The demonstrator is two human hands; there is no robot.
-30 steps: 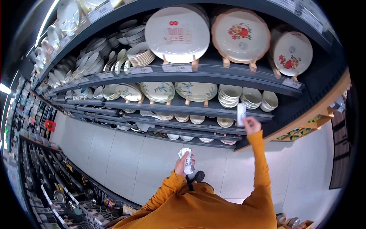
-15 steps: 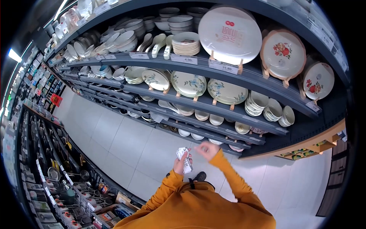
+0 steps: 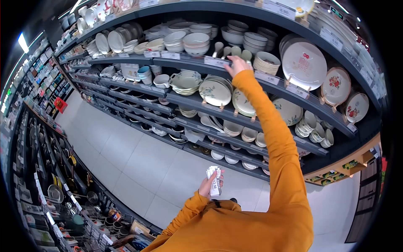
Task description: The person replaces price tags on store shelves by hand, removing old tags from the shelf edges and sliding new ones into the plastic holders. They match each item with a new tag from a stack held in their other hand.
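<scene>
My left hand (image 3: 208, 184) is closed around a bundle of white price labels (image 3: 215, 181), held low in front of my body; one reads 13.50. My right arm is stretched up to the shelf, and my right hand (image 3: 238, 66) touches the shelf's front edge beside a price label (image 3: 216, 61). Its fingers are bent, and whatever lies between their tips is too small to make out. Ceramic spoons (image 3: 236, 51) lie just behind that hand, and a stack of small plates (image 3: 266, 63) stands to its right.
Large upright plates (image 3: 304, 64) stand on wooden holders to the right. Bowls (image 3: 196, 43) line the same shelf at left. Lower shelves hold floral plates (image 3: 215, 93) and cups (image 3: 308, 122). A rack of kitchen tools (image 3: 54, 193) borders the aisle floor (image 3: 138, 155) at lower left.
My right hand has risen from near the labels to the shelf edge by the spoons. My left hand still holds the bundle. The view has shifted toward the left part of the shelves.
</scene>
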